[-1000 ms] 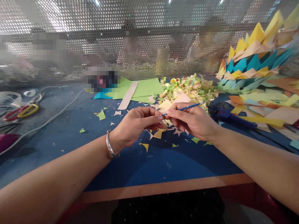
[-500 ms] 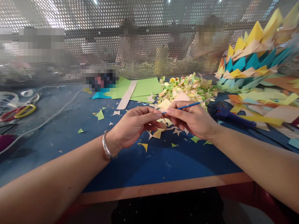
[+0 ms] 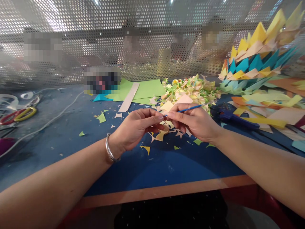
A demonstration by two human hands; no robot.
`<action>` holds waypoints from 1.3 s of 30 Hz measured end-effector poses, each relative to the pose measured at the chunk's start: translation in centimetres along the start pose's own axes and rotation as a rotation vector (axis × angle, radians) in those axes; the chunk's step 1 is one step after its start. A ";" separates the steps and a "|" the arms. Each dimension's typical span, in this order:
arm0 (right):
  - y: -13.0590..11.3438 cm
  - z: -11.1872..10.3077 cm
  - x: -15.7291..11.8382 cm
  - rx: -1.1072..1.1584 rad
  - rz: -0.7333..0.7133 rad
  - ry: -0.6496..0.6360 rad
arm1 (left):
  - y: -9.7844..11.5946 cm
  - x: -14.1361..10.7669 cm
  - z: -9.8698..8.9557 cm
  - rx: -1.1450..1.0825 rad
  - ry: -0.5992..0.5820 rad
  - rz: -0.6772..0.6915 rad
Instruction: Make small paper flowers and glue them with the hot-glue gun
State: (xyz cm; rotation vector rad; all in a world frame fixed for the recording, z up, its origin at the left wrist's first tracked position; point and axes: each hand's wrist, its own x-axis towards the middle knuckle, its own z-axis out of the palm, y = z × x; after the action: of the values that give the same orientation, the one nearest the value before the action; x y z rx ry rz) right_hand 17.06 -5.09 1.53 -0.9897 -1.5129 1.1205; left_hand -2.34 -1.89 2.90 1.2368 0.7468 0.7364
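Observation:
My right hand pinches a thin blue stick, which lies across the fingers with its far end pointing right. The stick's near end reaches the fingertips of my left hand. Those fingers are closed in a pinch, and whatever is between them is too small or too hidden to name. Both hands meet above the table, fingertips almost touching. Just behind and below them lie small paper scraps, among them a star-shaped scrap and a yellow scrap.
A heap of small folded paper pieces lies behind my hands. Green sheets and a pale strip sit left of it. At right are a blue glue gun and a layered paper model; at left, scissors and a white cord.
My right hand has shifted slightly to the left, and the blue stick has turned or slid a little with it. My left hand keeps nearly the same place.

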 end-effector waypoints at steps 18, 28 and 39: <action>0.2 0.0 0.0 0.036 0.043 0.043 | -0.5 0.3 -0.3 0.005 -0.058 0.014; 0.0 0.0 0.0 -0.002 -0.005 0.030 | 0.0 -0.1 -0.1 0.064 -0.076 0.031; -0.1 -0.1 -0.1 -0.017 -0.043 0.042 | 0.2 -0.2 -0.1 -0.049 -0.065 -0.007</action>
State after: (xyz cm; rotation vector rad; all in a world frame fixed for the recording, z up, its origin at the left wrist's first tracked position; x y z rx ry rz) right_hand 17.21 -5.24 1.61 -0.9816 -1.5054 1.0526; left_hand -2.51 -1.96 3.12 1.2075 0.6752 0.7017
